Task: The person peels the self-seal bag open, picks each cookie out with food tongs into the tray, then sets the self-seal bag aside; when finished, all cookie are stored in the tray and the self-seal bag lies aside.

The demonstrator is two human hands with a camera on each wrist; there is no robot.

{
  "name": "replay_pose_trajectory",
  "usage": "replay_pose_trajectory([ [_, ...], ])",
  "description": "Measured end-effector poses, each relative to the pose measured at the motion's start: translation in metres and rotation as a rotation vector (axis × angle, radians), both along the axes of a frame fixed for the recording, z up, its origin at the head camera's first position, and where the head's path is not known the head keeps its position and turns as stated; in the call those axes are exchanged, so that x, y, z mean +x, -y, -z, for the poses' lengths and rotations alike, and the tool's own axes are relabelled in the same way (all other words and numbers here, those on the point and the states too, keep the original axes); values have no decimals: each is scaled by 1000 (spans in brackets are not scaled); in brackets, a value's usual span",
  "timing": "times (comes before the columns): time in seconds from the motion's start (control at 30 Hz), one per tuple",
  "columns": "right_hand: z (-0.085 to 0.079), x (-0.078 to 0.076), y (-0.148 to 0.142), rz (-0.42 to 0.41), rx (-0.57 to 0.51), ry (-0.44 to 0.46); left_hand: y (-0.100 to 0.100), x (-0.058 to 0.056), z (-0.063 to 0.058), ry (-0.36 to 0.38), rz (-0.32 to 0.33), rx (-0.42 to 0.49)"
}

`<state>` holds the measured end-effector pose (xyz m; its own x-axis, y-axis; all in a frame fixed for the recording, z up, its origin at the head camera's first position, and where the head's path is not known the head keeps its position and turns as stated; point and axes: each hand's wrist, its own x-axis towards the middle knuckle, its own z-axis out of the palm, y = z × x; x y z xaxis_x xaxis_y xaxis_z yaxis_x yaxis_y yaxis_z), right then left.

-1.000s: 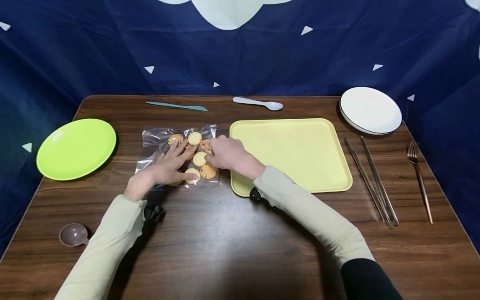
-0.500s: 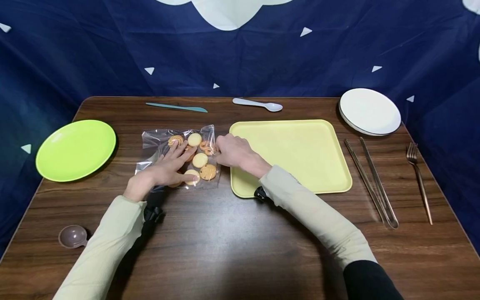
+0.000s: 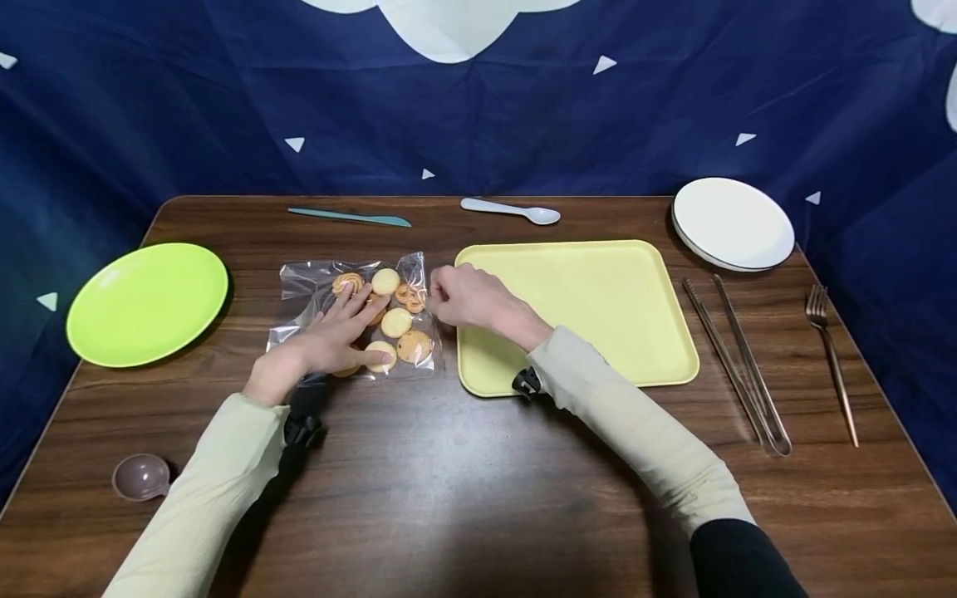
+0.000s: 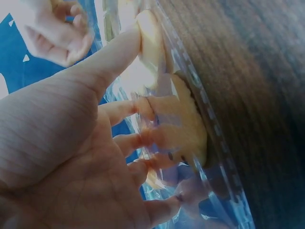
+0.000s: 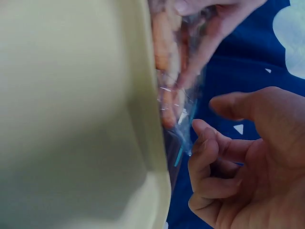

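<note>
A clear plastic bag of cookies [image 3: 414,347] lies on the table, left of the yellow tray [image 3: 598,316]. My left hand [image 3: 332,336] rests on it with fingers spread. In the left wrist view the fingers [image 4: 124,143] and thumb lie straight against the film over the cookies. My right hand [image 3: 478,301] hovers at the bag's right edge, over the tray's left rim. In the right wrist view its fingers [image 5: 207,186] are loosely curled, the thumb stands apart from them, and nothing shows between. The bag's edge [image 5: 183,138] hangs close to these fingertips.
Behind lie a teal knife [image 3: 350,218] and a pale spoon [image 3: 512,211]. A green plate [image 3: 147,305] and a small scoop [image 3: 140,477] are at the left. At the right are stacked white plates [image 3: 733,223], metal tongs [image 3: 738,365] and a fork [image 3: 831,361].
My right hand has shifted right, off the bag, uncovering the cookies at its right side, and its fingers have loosened apart from the thumb. My left hand stays on the bag.
</note>
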<state>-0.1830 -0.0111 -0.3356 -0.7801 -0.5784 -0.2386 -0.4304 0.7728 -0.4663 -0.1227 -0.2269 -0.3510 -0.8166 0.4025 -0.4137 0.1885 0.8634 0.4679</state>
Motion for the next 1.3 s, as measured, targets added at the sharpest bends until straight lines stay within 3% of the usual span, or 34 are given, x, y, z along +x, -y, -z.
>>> replay_pose_trajectory([
  [0.13, -3, -6, 8, 12, -12, -27, 1, 1, -1, -1, -3, 1],
  [0.43, 4, -20, 33, -2, 110, -50, 1, 0, 1, 11, -2, 11],
  [0.67, 5, -24, 28, 8, 62, -3, 0, 1, 0, 5, -4, -2],
  [1.03, 2, -26, 5, 62, 32, -31, -1, 0, 0, 18, -1, -18],
  [1.3, -2, -26, 12, 39, -23, -30, 0, 0, -1, 19, 3, -12],
])
